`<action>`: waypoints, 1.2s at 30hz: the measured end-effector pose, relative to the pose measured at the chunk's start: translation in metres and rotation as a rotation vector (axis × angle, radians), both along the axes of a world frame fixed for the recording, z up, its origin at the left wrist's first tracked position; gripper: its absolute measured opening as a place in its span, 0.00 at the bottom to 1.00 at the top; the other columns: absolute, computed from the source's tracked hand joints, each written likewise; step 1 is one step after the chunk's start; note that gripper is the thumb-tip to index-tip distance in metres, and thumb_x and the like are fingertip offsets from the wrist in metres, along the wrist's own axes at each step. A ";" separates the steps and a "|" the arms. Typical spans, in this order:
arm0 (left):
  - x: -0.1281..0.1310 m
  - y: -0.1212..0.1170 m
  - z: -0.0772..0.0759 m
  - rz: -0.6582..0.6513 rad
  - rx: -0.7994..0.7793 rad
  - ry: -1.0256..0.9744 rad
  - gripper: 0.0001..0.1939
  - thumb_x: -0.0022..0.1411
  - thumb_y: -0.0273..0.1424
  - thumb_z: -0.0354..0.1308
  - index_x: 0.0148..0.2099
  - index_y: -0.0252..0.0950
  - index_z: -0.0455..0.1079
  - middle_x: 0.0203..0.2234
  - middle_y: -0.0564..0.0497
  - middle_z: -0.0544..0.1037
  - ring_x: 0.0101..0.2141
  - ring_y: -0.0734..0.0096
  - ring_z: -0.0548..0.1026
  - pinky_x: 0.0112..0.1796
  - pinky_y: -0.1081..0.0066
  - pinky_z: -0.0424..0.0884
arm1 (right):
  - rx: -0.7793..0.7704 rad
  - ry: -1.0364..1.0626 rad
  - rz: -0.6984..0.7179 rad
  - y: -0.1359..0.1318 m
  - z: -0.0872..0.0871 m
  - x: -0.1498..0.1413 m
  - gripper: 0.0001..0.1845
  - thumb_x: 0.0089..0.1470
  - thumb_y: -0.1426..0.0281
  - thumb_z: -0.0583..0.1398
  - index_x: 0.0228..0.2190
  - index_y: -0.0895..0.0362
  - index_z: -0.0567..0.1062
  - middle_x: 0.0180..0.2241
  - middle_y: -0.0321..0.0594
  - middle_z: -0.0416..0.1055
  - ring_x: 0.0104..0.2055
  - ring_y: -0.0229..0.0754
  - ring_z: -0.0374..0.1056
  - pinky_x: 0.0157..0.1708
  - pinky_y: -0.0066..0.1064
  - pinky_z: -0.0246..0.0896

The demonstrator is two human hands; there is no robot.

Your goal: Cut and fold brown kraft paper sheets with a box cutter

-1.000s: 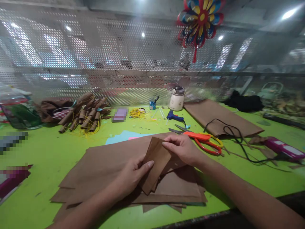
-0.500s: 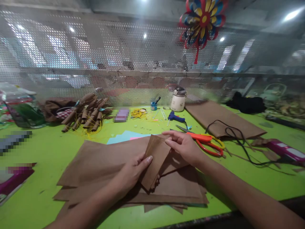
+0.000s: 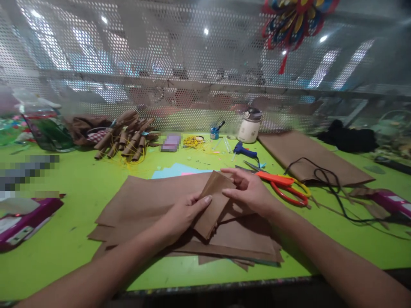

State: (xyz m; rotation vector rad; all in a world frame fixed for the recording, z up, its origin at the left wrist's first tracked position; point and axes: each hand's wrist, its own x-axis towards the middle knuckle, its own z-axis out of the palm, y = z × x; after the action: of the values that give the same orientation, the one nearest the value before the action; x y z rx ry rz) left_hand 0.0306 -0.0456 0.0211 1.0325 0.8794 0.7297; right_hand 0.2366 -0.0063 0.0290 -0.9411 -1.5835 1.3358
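Both hands hold a small folded piece of brown paper (image 3: 214, 201) just above a stack of brown paper sheets (image 3: 150, 205) on the green table (image 3: 80, 188). My left hand (image 3: 184, 214) grips its lower left side, thumb on top. My right hand (image 3: 248, 191) pinches its upper right edge with thumb and fingers. The piece is tilted, its far corner raised.
Orange-handled scissors (image 3: 279, 186) lie right of my right hand, beside a black cord (image 3: 324, 179) and a large brown sheet (image 3: 308, 158). A blue glue gun (image 3: 244, 150), a white jar (image 3: 249, 126), rolled brown paper tubes (image 3: 126, 139) and yellow string stand further back. A pink box (image 3: 22, 222) lies at left.
The view has shifted right and down. Both hands have kept hold of the folded piece, and the right hand's fingers have closed further over its upper edge.
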 end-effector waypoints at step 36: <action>-0.030 0.006 0.034 -0.482 0.852 1.065 0.39 0.57 0.54 0.58 0.65 0.40 0.59 0.62 0.42 0.62 0.59 0.47 0.60 0.58 0.55 0.56 | -0.071 0.134 -0.301 0.040 -0.008 0.045 0.12 0.34 0.74 0.65 0.28 0.60 0.81 0.24 0.35 0.73 0.23 0.31 0.59 0.22 0.25 0.56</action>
State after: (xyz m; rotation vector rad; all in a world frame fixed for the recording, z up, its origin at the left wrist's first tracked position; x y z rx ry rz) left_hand 0.0004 -0.0393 0.0555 2.4095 1.1417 0.0450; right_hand 0.2820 0.0342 0.0206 -1.0626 -1.2448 1.2210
